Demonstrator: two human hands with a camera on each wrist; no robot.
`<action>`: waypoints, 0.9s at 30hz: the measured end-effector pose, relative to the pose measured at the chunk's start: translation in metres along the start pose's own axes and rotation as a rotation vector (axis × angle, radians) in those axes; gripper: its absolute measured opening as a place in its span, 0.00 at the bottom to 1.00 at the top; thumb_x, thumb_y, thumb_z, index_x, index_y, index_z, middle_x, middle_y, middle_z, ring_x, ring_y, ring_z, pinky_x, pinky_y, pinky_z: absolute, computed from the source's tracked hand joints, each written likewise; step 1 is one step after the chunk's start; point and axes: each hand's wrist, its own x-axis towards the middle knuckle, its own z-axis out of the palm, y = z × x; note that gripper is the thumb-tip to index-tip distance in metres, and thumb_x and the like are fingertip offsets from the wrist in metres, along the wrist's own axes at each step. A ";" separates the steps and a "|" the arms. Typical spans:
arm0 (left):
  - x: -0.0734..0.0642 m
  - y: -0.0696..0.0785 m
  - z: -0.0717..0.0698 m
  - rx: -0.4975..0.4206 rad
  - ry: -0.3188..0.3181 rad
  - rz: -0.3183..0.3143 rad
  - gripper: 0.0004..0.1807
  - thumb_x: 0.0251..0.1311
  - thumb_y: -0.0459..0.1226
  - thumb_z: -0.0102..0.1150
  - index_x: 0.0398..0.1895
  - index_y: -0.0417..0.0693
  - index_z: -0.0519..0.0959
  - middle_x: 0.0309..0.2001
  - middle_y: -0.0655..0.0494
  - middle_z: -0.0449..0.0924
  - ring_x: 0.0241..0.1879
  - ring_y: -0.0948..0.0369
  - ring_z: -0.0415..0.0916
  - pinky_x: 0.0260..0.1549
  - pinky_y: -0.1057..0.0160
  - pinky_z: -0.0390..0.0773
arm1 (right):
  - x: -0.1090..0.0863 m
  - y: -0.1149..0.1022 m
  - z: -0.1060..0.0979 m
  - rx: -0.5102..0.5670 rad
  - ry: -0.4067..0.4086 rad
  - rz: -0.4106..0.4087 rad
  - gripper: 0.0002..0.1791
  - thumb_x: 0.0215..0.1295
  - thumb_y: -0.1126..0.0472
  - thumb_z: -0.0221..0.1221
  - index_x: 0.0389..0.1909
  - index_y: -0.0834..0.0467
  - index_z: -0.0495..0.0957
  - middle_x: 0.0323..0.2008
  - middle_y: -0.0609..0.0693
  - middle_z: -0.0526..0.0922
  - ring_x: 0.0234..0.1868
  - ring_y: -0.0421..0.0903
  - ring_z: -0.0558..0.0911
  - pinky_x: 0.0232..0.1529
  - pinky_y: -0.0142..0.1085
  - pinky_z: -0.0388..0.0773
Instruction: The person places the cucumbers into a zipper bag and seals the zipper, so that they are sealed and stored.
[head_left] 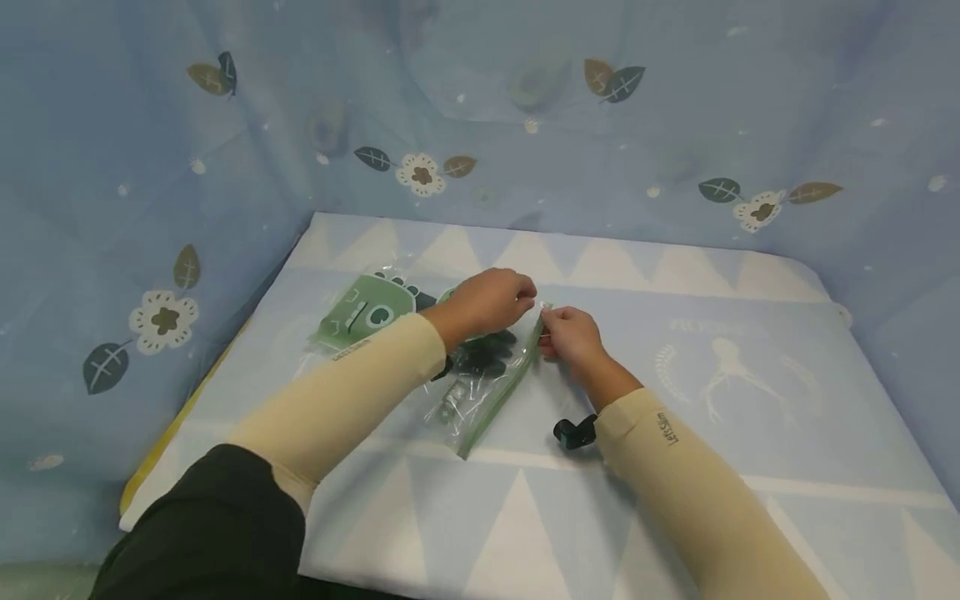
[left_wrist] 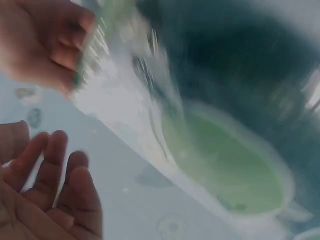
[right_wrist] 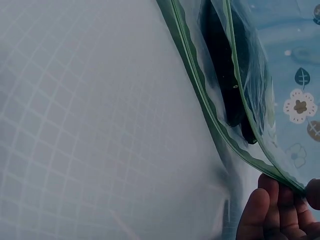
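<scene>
A clear zip bag (head_left: 498, 404) with a green edge lies at the middle of the bed-like surface, a green one-eyed cartoon figure (head_left: 367, 310) printed on its left part. Dark contents (right_wrist: 225, 75) show through the parted green strips of its mouth in the right wrist view. My right hand (head_left: 573, 337) pinches the far corner of that green edge between thumb and fingers (right_wrist: 287, 210). Over the bag is my left hand (head_left: 487, 302), its fingers loosely bent and holding nothing; the left wrist view shows those fingers (left_wrist: 52, 170) apart from the plastic.
A pale blue and white patterned cloth (head_left: 420, 517) covers the work surface. Blue flowered curtains (head_left: 480, 100) rise at the back and both sides. A small black device (head_left: 576, 433) is by the right sleeve cuff.
</scene>
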 end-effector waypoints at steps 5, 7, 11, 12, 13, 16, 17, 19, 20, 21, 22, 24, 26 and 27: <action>0.032 -0.011 0.004 -0.017 -0.096 0.001 0.20 0.79 0.44 0.45 0.67 0.51 0.76 0.66 0.55 0.77 0.68 0.55 0.72 0.68 0.54 0.70 | -0.005 0.000 0.011 0.011 -0.022 -0.018 0.20 0.79 0.51 0.50 0.55 0.63 0.76 0.41 0.54 0.80 0.32 0.40 0.82 0.34 0.33 0.81; 0.038 -0.018 0.007 -0.046 -0.138 0.023 0.20 0.79 0.44 0.45 0.65 0.49 0.77 0.65 0.53 0.78 0.66 0.55 0.73 0.67 0.55 0.70 | -0.006 -0.001 0.017 0.019 -0.026 -0.024 0.19 0.79 0.52 0.51 0.54 0.63 0.77 0.40 0.53 0.79 0.31 0.41 0.81 0.34 0.33 0.81; 0.043 -0.032 0.009 -0.116 -0.191 0.056 0.17 0.78 0.44 0.48 0.56 0.48 0.83 0.55 0.54 0.83 0.52 0.57 0.77 0.56 0.57 0.75 | -0.009 -0.003 0.024 0.023 -0.025 -0.034 0.18 0.79 0.53 0.51 0.53 0.63 0.78 0.40 0.54 0.79 0.31 0.41 0.82 0.35 0.34 0.82; 0.043 -0.034 0.010 -0.132 -0.200 0.057 0.16 0.77 0.44 0.48 0.54 0.49 0.84 0.53 0.54 0.84 0.49 0.57 0.76 0.52 0.58 0.75 | -0.009 -0.003 0.025 0.020 -0.021 -0.034 0.18 0.79 0.53 0.51 0.53 0.63 0.78 0.41 0.54 0.79 0.32 0.42 0.82 0.35 0.34 0.83; 0.043 -0.036 0.010 -0.145 -0.206 0.060 0.16 0.77 0.44 0.49 0.52 0.49 0.84 0.51 0.54 0.84 0.45 0.58 0.75 0.49 0.58 0.75 | -0.010 -0.004 0.025 0.015 -0.017 -0.037 0.18 0.79 0.53 0.51 0.52 0.63 0.79 0.41 0.55 0.80 0.33 0.42 0.83 0.36 0.34 0.83; 0.044 -0.039 0.009 -0.169 -0.221 0.062 0.15 0.78 0.44 0.49 0.49 0.49 0.84 0.47 0.52 0.83 0.37 0.59 0.71 0.40 0.61 0.72 | -0.012 -0.006 0.025 -0.006 -0.006 -0.043 0.17 0.79 0.53 0.52 0.51 0.63 0.79 0.43 0.55 0.80 0.35 0.43 0.83 0.36 0.34 0.83; 0.044 -0.039 0.009 -0.168 -0.223 0.066 0.15 0.78 0.44 0.48 0.49 0.49 0.84 0.46 0.51 0.83 0.36 0.60 0.70 0.39 0.61 0.71 | -0.013 -0.006 0.025 -0.008 -0.002 -0.048 0.17 0.79 0.53 0.51 0.50 0.62 0.79 0.43 0.55 0.80 0.35 0.44 0.83 0.36 0.34 0.83; 0.045 -0.038 0.010 -0.156 -0.212 0.079 0.15 0.79 0.44 0.47 0.49 0.48 0.83 0.45 0.50 0.82 0.35 0.60 0.69 0.38 0.62 0.69 | -0.014 -0.006 0.025 -0.018 0.010 -0.061 0.16 0.79 0.53 0.51 0.50 0.62 0.79 0.40 0.52 0.79 0.34 0.43 0.82 0.34 0.33 0.81; 0.045 -0.038 0.010 -0.153 -0.204 0.083 0.15 0.79 0.44 0.47 0.50 0.48 0.82 0.44 0.49 0.81 0.35 0.60 0.68 0.38 0.62 0.69 | -0.014 -0.006 0.025 -0.024 0.017 -0.066 0.17 0.78 0.53 0.52 0.50 0.62 0.80 0.38 0.51 0.79 0.33 0.42 0.81 0.33 0.32 0.80; 0.046 -0.038 0.010 -0.148 -0.192 0.086 0.16 0.79 0.44 0.46 0.50 0.47 0.82 0.44 0.49 0.81 0.35 0.59 0.68 0.39 0.61 0.70 | -0.015 -0.005 0.026 -0.041 0.022 -0.074 0.16 0.78 0.53 0.52 0.49 0.62 0.80 0.35 0.50 0.79 0.32 0.41 0.80 0.32 0.32 0.78; 0.046 -0.038 0.010 -0.141 -0.174 0.086 0.16 0.79 0.44 0.46 0.51 0.46 0.81 0.44 0.50 0.81 0.36 0.59 0.69 0.40 0.61 0.70 | -0.015 -0.003 0.026 -0.062 0.028 -0.077 0.16 0.77 0.53 0.53 0.48 0.61 0.81 0.32 0.48 0.78 0.30 0.41 0.79 0.30 0.31 0.76; 0.046 -0.039 0.011 -0.129 -0.139 0.075 0.16 0.79 0.45 0.46 0.53 0.46 0.80 0.44 0.52 0.80 0.37 0.59 0.70 0.43 0.59 0.72 | -0.017 0.002 0.029 -0.119 0.010 -0.077 0.16 0.75 0.53 0.54 0.45 0.61 0.83 0.26 0.46 0.77 0.26 0.40 0.76 0.27 0.31 0.72; 0.044 -0.044 0.010 -0.126 -0.106 0.042 0.17 0.79 0.45 0.46 0.54 0.45 0.79 0.43 0.52 0.79 0.37 0.58 0.71 0.44 0.58 0.73 | -0.022 0.006 0.034 -0.197 -0.027 -0.076 0.15 0.74 0.53 0.56 0.40 0.60 0.84 0.21 0.45 0.76 0.23 0.40 0.74 0.25 0.31 0.70; 0.044 -0.046 0.009 -0.124 -0.092 0.025 0.17 0.79 0.45 0.45 0.54 0.45 0.79 0.42 0.53 0.78 0.36 0.58 0.71 0.45 0.57 0.73 | -0.025 0.008 0.037 -0.242 -0.049 -0.080 0.15 0.73 0.53 0.57 0.37 0.59 0.84 0.20 0.45 0.76 0.23 0.40 0.73 0.25 0.31 0.69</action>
